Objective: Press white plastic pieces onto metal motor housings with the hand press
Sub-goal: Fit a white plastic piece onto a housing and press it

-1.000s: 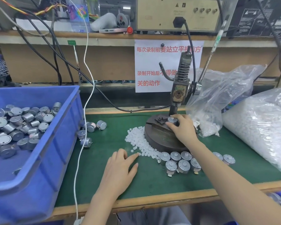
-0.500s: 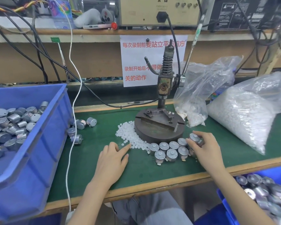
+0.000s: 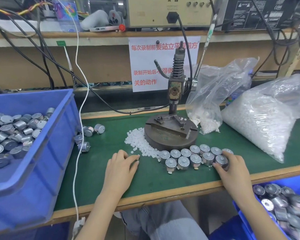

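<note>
Motor housings (image 3: 16, 129) are filling the left bin (image 3: 47, 153). Right hand (image 3: 232, 168) is gripping a housing (image 3: 221, 160) near the table edge (image 3: 163, 193); left hand's (image 3: 119, 165) hold unclear.

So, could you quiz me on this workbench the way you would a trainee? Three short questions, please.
1. True or false: a motor housing sits on the press base of the hand press, ready for pressing.
2. Which hand grips the end motor of the standing group on the mat? A) left B) right C) neither
3. Fill in: the left hand rests by the loose white plastic pieces, which lie against the press base's ____ side.

Key: 1 false, the base is bare of motors; 2 B, the right hand; 3 left.
</note>
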`<state>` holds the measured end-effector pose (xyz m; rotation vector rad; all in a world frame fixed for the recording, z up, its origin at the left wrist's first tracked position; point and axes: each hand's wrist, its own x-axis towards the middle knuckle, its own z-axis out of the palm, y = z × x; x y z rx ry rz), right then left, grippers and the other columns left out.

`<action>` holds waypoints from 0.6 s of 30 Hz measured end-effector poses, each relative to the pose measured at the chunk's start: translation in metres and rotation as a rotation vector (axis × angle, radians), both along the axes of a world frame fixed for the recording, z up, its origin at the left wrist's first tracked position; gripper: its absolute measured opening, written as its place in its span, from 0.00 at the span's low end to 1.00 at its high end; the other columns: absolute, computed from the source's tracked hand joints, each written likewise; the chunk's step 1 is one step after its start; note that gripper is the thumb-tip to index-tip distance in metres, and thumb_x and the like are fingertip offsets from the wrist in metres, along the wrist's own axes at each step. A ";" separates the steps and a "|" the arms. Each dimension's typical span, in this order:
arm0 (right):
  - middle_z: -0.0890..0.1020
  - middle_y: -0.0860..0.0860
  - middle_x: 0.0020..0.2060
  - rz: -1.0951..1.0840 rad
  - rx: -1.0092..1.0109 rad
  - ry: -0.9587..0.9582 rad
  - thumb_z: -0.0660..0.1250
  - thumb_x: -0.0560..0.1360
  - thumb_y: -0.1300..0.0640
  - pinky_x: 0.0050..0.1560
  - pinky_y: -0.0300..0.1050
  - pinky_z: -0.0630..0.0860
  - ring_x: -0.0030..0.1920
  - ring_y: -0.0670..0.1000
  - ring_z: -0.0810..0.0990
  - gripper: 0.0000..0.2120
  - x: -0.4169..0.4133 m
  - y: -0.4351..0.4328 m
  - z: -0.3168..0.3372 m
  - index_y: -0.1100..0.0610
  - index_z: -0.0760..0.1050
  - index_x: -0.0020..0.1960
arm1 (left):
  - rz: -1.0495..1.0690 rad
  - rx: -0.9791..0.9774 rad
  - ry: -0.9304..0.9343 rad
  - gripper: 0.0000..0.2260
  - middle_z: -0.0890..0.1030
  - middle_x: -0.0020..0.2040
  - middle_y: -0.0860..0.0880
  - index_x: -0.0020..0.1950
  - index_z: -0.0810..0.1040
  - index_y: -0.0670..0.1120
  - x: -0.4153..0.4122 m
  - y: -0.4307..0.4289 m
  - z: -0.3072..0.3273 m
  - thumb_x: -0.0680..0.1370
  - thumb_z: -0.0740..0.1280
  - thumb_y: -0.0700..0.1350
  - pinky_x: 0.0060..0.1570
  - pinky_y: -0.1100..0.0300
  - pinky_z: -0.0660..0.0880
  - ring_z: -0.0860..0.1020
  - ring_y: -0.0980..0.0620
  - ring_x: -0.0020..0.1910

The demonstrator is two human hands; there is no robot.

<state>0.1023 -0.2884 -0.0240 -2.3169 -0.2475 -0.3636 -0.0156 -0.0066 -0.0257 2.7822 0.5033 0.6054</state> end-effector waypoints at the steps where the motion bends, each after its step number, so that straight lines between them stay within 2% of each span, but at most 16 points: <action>1: 0.72 0.58 0.54 0.025 0.005 0.008 0.70 0.72 0.62 0.44 0.42 0.65 0.34 0.45 0.71 0.24 -0.001 0.000 0.001 0.60 0.69 0.67 | 0.000 -0.022 -0.011 0.12 0.68 0.45 0.52 0.60 0.78 0.55 0.000 0.001 -0.001 0.78 0.62 0.51 0.45 0.60 0.62 0.68 0.51 0.47; 3: 0.70 0.58 0.57 0.052 0.039 0.004 0.69 0.72 0.63 0.45 0.43 0.66 0.35 0.43 0.74 0.27 -0.005 0.000 0.004 0.58 0.66 0.69 | -0.002 -0.073 -0.040 0.11 0.68 0.44 0.53 0.58 0.80 0.55 0.000 0.003 -0.002 0.78 0.63 0.51 0.45 0.62 0.61 0.67 0.53 0.45; 6: 0.71 0.57 0.57 0.044 0.077 -0.031 0.68 0.72 0.63 0.42 0.42 0.64 0.38 0.35 0.74 0.25 -0.015 0.003 0.010 0.57 0.67 0.68 | -0.015 -0.137 -0.088 0.09 0.68 0.43 0.54 0.54 0.81 0.53 0.001 0.004 -0.001 0.77 0.65 0.49 0.44 0.62 0.61 0.66 0.54 0.44; 8: 0.71 0.55 0.57 0.097 0.111 -0.058 0.67 0.72 0.64 0.42 0.41 0.65 0.35 0.40 0.76 0.22 -0.024 0.016 0.015 0.57 0.69 0.65 | -0.012 -0.165 -0.101 0.08 0.68 0.42 0.54 0.53 0.82 0.51 0.001 0.004 -0.001 0.77 0.66 0.48 0.44 0.62 0.62 0.66 0.54 0.43; 10: 0.71 0.52 0.54 0.223 0.134 -0.042 0.66 0.73 0.65 0.42 0.38 0.66 0.35 0.46 0.76 0.20 -0.034 0.038 0.021 0.56 0.71 0.63 | -0.001 -0.201 -0.100 0.07 0.70 0.43 0.54 0.51 0.81 0.50 0.001 0.004 0.000 0.77 0.66 0.47 0.45 0.62 0.65 0.69 0.54 0.45; 14: 0.72 0.47 0.51 0.526 0.103 -0.009 0.64 0.75 0.63 0.43 0.33 0.67 0.38 0.42 0.74 0.16 -0.055 0.102 0.030 0.54 0.72 0.61 | 0.049 -0.300 -0.109 0.05 0.73 0.46 0.53 0.48 0.79 0.48 -0.002 0.004 0.000 0.77 0.66 0.47 0.50 0.58 0.71 0.74 0.52 0.48; 18: 0.74 0.47 0.50 0.775 0.036 0.013 0.62 0.76 0.61 0.44 0.29 0.64 0.39 0.36 0.72 0.13 -0.067 0.177 0.038 0.54 0.74 0.60 | 0.118 -0.245 -0.081 0.04 0.73 0.45 0.50 0.48 0.77 0.46 0.000 0.002 0.002 0.77 0.63 0.45 0.44 0.57 0.69 0.73 0.49 0.48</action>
